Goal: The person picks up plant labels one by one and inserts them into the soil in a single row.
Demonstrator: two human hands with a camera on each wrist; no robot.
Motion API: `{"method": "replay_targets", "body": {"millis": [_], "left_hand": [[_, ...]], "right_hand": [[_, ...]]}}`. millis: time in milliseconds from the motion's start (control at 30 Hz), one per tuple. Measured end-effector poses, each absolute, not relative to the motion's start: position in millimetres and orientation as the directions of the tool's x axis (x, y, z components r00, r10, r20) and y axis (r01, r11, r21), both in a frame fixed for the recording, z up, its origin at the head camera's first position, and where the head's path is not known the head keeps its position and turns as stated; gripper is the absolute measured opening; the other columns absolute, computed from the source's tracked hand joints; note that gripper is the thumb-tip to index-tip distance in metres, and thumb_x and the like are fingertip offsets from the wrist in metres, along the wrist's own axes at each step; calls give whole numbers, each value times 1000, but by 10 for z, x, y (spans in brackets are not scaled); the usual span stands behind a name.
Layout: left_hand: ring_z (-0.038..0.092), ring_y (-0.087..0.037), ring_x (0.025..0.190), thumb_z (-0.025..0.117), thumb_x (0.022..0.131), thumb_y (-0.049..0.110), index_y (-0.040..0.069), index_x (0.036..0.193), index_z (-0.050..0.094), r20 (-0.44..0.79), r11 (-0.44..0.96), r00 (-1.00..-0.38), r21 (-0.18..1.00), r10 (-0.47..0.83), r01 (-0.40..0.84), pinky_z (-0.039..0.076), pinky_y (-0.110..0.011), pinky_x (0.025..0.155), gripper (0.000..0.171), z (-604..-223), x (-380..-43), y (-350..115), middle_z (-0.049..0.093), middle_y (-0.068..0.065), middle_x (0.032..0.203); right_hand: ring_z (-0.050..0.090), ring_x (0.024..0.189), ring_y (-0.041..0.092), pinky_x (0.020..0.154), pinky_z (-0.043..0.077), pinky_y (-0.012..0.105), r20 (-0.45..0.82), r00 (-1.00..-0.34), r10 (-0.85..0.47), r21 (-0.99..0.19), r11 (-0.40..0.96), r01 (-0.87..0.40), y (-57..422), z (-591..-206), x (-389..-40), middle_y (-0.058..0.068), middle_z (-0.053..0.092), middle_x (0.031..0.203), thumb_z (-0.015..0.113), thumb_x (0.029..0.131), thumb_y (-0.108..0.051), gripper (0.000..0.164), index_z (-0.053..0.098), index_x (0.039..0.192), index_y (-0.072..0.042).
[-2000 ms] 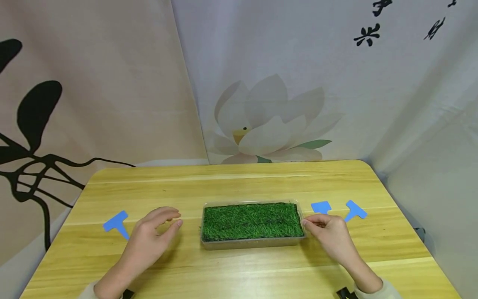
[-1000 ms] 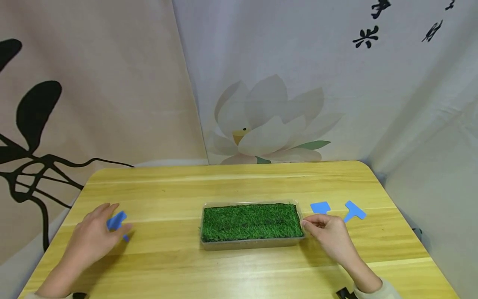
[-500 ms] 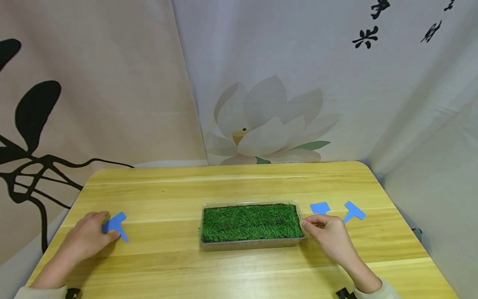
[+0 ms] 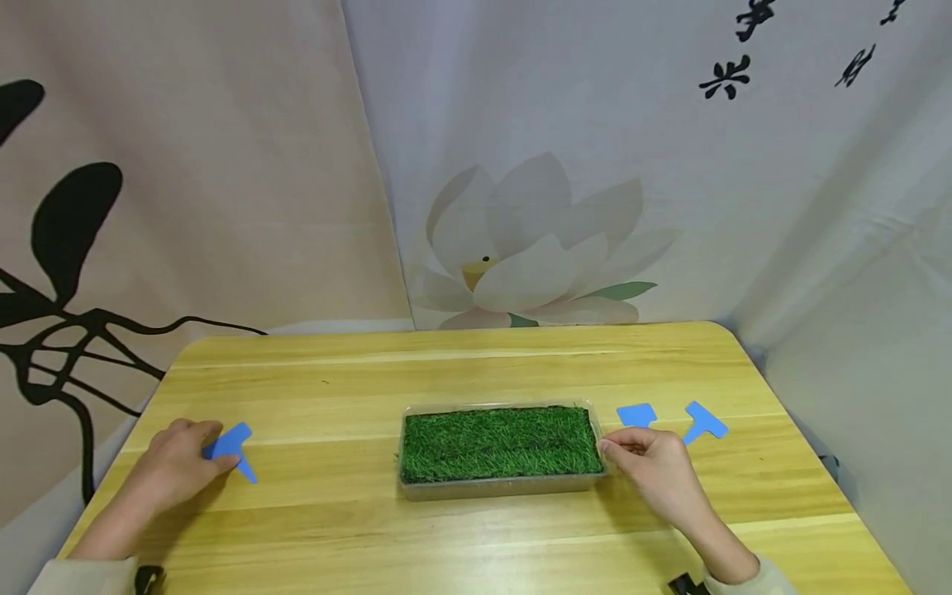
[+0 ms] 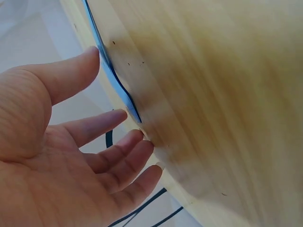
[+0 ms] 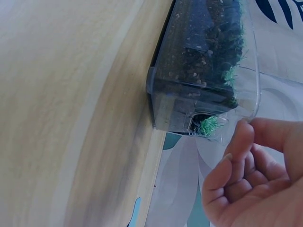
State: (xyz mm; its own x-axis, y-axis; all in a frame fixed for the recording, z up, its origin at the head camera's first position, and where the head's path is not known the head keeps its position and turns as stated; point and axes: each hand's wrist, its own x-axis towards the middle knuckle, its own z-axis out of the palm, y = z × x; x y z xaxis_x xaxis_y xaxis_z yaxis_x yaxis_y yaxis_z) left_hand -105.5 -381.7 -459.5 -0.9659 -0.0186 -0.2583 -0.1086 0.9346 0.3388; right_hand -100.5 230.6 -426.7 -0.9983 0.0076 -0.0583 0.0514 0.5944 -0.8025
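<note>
My left hand (image 4: 174,463) is at a blue T-shaped plant label (image 4: 230,443) on the left of the table, pinching its wide head between thumb and forefinger. From the left wrist, the label (image 5: 111,71) shows edge-on and slightly bent, with the other fingers loosely curled beside it. At centre stands a clear plastic box (image 4: 506,488) filled with a strip of green artificial grass (image 4: 498,442). My right hand (image 4: 650,467) pinches the box's right end at the rim. In the right wrist view, thumb and forefinger meet on the rim of the box (image 6: 194,90), which shows dark filling under the grass.
Two more blue plant labels lie right of the box: one label (image 4: 636,414) partly behind my right hand, another label (image 4: 704,421) farther right. The wooden table (image 4: 476,364) ends at a hanging cloth (image 4: 297,165) printed with a lotus.
My left hand has moved left from beside the box to the left plant label and closed its thumb and forefinger on it. The right hand has stayed at the box's rim.
</note>
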Motion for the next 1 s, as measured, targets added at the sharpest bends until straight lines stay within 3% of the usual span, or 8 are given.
{"method": "replay_targets", "body": {"millis": [333,533,867,1000], "left_hand": [[63,-38,92,82,92,26,-19,119,54,-346,894,-938,421,4,-151,52,-53,75,59,-4508,-1196,-3812,65,-26,102],[59,-36,90,82,92,21,-17,115,51,-354,883,-935,445,17,-152,50,-49,75,54,-4500,-1221,-3802,63,-27,103],[53,-30,84,83,91,17,-11,107,49,-392,847,-920,493,14,-198,44,-38,69,47,-4476,-1220,-3795,58,-17,94],[53,-32,85,85,89,15,-12,105,49,-387,841,-922,499,-1,-211,45,-38,69,48,-4467,-1229,-3799,57,-20,95]], "right_hand": [[63,72,16,62,52,28,-62,-998,15,-796,602,59,2294,-4256,-1023,9,77,89,76,96,-10,10,80,100,-2],[64,74,16,62,52,28,-67,-998,11,-796,603,60,2300,-4254,-1018,9,77,90,76,96,-12,12,80,102,-2],[64,72,16,60,51,27,-37,-999,5,-798,602,33,2303,-4278,-1016,7,76,87,77,96,-10,9,80,99,-3],[64,72,15,62,52,27,-30,-1000,4,-801,598,27,2302,-4287,-1020,7,77,87,77,96,-10,8,80,98,-3]]}}
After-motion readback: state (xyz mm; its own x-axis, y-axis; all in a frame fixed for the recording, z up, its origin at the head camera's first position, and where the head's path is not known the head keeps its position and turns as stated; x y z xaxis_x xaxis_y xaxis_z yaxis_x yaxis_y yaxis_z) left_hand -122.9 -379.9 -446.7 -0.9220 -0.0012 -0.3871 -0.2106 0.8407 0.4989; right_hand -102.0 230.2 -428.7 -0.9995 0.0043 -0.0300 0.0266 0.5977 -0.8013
